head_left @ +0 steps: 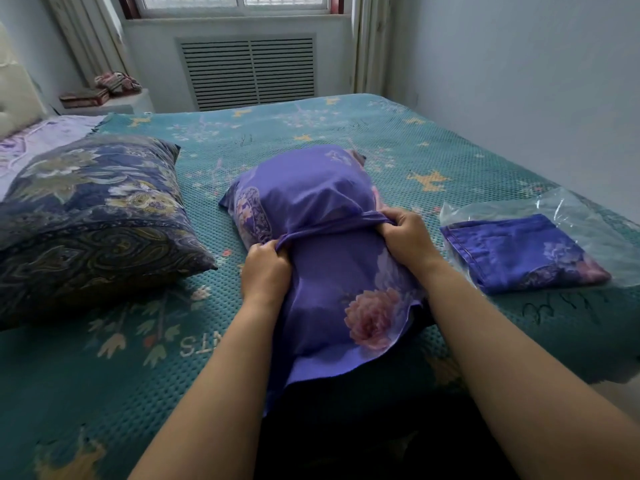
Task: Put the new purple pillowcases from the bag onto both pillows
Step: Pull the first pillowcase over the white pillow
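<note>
A pillow wrapped in a purple pillowcase (pixel 311 192) with pink flowers lies in the middle of the bed. A stretched fold of the purple cloth crosses it. My left hand (pixel 265 270) grips the left end of that fold, and my right hand (pixel 403 228) grips its right end. The loose open end of the case (pixel 349 327) drapes toward me. A second pillow (pixel 93 216) in a dark blue paisley cover lies to the left. A folded purple pillowcase (pixel 519 252) rests on a clear plastic bag (pixel 568 213) at the right.
The bed has a teal patterned cover (pixel 311 126). A cream headboard (pixel 14 95) stands at the far left, beside a small table with folded cloths (pixel 116 83). A radiator grille (pixel 247 72) sits under the window. A wall runs along the right.
</note>
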